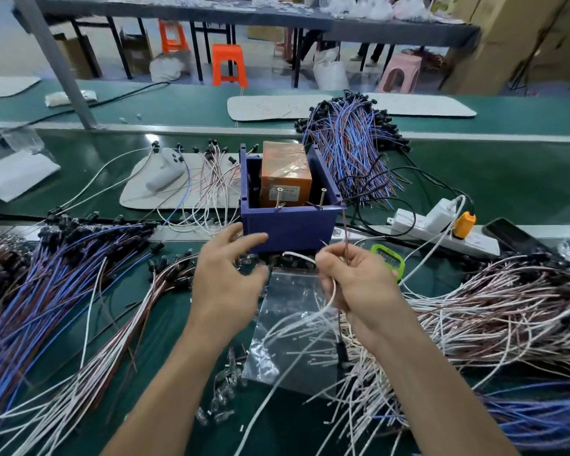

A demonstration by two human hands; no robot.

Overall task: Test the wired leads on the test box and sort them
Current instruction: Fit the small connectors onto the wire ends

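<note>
A single wide-angle view from the person's head faces forward and steeply down over the green desk [474,179]. The left hand [224,284] and right hand [359,284] sit close at centre, forearms entering from the near edge. Stools [228,64] and benches [211,11] lie far off at the top.

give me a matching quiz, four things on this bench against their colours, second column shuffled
1 box
2 timer
3 power strip
4 phone

a white
b black
c blue-purple
d green

Pairs: 1-c, 2-d, 3-a, 4-b
</note>
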